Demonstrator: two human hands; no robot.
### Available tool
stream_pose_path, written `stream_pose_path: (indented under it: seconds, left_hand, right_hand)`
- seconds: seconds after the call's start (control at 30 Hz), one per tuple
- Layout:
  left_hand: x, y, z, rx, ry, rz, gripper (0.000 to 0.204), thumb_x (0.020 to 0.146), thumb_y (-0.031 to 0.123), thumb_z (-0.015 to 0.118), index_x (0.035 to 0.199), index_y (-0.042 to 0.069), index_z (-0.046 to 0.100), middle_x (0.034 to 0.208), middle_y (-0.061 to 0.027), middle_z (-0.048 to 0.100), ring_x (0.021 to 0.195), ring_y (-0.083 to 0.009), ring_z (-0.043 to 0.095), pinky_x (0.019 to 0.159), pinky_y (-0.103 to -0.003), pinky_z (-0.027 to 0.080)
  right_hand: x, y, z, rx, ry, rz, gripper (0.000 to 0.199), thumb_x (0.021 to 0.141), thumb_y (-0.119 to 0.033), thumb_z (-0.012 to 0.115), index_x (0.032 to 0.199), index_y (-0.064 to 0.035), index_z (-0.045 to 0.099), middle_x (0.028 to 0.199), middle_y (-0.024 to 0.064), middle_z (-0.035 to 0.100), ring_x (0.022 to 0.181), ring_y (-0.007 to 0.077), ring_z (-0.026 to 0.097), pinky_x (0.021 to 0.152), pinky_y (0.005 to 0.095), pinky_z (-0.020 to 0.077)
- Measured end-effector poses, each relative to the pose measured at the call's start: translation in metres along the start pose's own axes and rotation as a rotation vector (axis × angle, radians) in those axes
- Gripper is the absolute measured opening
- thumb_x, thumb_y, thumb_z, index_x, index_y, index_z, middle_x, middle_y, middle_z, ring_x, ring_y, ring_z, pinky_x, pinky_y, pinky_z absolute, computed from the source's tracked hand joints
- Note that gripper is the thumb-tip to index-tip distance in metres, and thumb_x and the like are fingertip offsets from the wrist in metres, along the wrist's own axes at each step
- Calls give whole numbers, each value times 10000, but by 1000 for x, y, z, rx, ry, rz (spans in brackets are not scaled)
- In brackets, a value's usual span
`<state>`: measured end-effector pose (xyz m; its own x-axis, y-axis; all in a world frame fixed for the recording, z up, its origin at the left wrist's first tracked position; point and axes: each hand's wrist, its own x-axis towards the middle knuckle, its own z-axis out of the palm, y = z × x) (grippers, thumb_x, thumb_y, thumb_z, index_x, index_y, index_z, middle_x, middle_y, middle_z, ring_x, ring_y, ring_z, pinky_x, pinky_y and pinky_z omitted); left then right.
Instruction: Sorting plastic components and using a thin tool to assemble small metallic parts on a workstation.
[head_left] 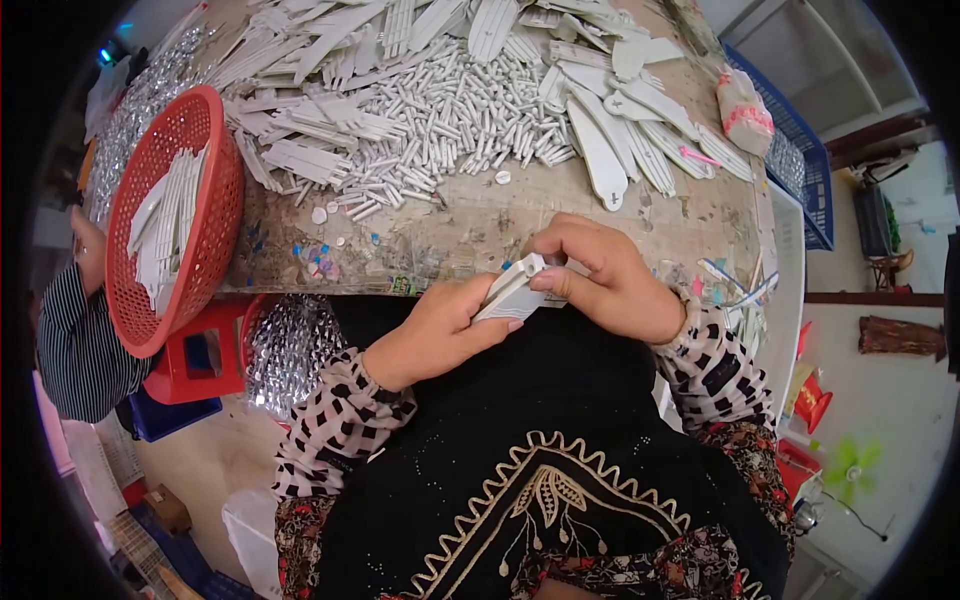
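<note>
Just in front of the table's near edge, my left hand [440, 330] is closed round a white plastic piece [510, 287] that looks like a stack of flat slats, with grey curved lines on its side. The piece is tilted, its narrow end up and to the right. My right hand [610, 280] pinches that end between thumb and curled fingers. Whether a small part is also in the right fingers is hidden. Beyond my hands lies a heap of short white pins or tubes [480, 110]. White paddle-shaped plastic pieces [600, 150] lie to its right.
Bundles of white slats [320, 130] cover the far left of the worn table [460, 225]. A red basket [225, 190] of white pieces stands at left, above a red stool [195, 365]. Another person's arm [85, 340] is beside it. A blue crate [815, 180] stands right.
</note>
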<state>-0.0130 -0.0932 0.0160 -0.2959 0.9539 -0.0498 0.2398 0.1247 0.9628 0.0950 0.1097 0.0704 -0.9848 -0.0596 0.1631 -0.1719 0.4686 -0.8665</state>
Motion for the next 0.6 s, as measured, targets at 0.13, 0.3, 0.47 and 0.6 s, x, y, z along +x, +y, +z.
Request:
stream_pose_path:
  seconds: [0.13,0.3,0.47,0.6]
  left_hand:
    - [-16,-8,-5,9,112,-100,320,850,202,652,1091,4,579,815,-115,638,736,-177,623,667,-305,476]
    - [-24,-21,-20,-168,243,-235,217,881,137,612,1043,-5,583,891,-4,620,786,-71,560,704,-233,454]
    - [-24,-34,-40,-84,222,-333,293,860,163,602,1084,-20,559,949,-42,612,873,-108,553,759,-268,450]
    - [-18,-37,-45,232,224,-337,393,819,194,619,1127,-33,529,957,-157,623,878,-240,594,792,-345,462]
  right_hand:
    - [25,27,7,460,-114,218,172,890,-133,630,999,-1,616,841,106,553,772,230,550,722,299,451]
    - [77,81,-3,-574,154,-79,192,829,-79,607,1013,-68,662,879,112,578,833,265,574,761,338,471]
    - [106,87,1,-957,69,-312,258,751,-71,578,992,-95,666,898,112,549,890,286,563,783,378,468]
    - [111,92,2,-1000,-15,-353,218,764,-86,562,966,-85,646,905,113,537,905,287,554,781,373,465]
